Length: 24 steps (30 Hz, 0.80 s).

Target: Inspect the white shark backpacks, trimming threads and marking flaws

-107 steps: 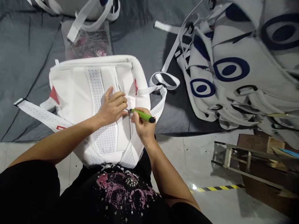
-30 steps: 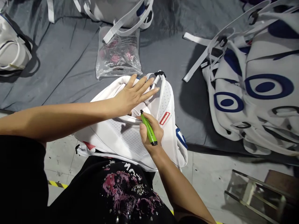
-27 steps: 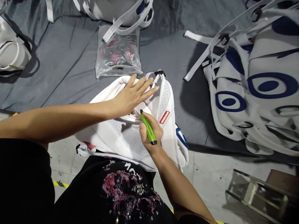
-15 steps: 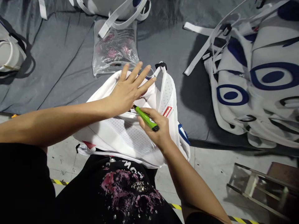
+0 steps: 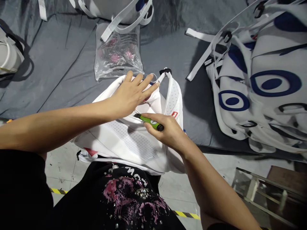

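Observation:
A white backpack (image 5: 153, 153) lies at the table edge against my body, its dotted mesh back panel and straps facing up. My left hand (image 5: 130, 95) rests flat on its upper part, fingers outstretched and slightly spread. Between the thumb and fingers of my right hand (image 5: 166, 127) is a green pen-shaped tool with black ends (image 5: 152, 122). Its dark tip points left at the white fabric just below my left hand; thin lines like thread show beside the tip. The tool's exact kind is unclear. A small red label (image 5: 174, 114) shows on the right strap.
Behind the backpack lies a clear plastic bag (image 5: 118, 54) with pink patches. White backpacks with blue eye-like patches (image 5: 233, 100) stand to the right on the grey-covered table (image 5: 64, 64). Another white bag (image 5: 11, 54) is at far left. A metal-framed stool-like object (image 5: 256, 188) stands lower right.
My left hand has slid slightly down the backpack. My right hand has turned the green tool flatter, its tip staying near the same spot. The view has shifted a little.

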Each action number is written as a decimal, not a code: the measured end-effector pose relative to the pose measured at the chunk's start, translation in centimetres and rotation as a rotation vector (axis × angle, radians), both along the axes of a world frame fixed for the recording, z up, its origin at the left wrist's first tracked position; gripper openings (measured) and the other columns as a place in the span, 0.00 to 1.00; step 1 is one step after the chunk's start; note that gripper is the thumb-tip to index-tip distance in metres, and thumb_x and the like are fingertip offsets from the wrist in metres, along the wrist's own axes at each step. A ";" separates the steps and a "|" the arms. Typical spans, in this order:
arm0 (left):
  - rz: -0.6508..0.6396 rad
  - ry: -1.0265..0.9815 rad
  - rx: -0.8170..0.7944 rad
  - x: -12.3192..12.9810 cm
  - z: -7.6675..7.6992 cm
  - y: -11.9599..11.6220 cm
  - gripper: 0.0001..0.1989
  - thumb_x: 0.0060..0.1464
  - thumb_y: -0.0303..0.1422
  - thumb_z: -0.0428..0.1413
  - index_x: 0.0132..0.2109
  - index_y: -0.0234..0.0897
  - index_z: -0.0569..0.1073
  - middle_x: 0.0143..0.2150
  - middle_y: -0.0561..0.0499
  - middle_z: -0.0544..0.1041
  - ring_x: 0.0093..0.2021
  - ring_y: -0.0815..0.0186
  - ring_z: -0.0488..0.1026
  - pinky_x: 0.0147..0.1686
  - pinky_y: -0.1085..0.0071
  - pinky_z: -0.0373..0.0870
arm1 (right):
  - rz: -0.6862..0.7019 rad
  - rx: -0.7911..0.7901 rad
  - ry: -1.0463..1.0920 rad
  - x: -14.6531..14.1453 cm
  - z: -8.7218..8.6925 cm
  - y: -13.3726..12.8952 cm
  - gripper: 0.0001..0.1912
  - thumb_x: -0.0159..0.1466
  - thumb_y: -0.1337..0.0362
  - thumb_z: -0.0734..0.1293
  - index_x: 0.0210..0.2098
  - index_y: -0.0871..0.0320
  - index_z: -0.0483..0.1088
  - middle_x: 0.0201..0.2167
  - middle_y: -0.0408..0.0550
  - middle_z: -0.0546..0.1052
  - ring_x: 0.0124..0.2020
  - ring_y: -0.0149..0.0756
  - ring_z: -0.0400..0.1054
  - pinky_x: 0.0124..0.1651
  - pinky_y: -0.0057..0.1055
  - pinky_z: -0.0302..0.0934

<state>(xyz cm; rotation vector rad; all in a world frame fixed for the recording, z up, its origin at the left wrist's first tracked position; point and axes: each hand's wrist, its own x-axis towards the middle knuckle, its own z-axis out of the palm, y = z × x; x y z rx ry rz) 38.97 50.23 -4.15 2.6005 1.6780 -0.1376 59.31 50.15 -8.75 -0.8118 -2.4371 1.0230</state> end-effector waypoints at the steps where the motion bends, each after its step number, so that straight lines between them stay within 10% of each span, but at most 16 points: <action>1: -0.001 -0.017 0.012 0.0 -0.1 0.0 0.43 0.59 0.36 0.61 0.73 0.33 0.50 0.75 0.32 0.50 0.69 0.33 0.55 0.64 0.35 0.50 | 0.007 0.025 -0.008 -0.2 0.0 0.1 0.15 0.66 0.62 0.67 0.51 0.52 0.79 0.44 0.47 0.84 0.41 0.43 0.80 0.44 0.41 0.76; 24: 0.017 0.051 -0.029 0.3 0.5 -0.5 0.33 0.66 0.26 0.46 0.74 0.32 0.46 0.77 0.36 0.47 0.70 0.40 0.55 0.66 0.38 0.50 | 0.017 -0.031 -0.170 -1.5 1.8 0.1 0.16 0.65 0.65 0.65 0.50 0.53 0.80 0.41 0.50 0.84 0.41 0.44 0.78 0.48 0.41 0.70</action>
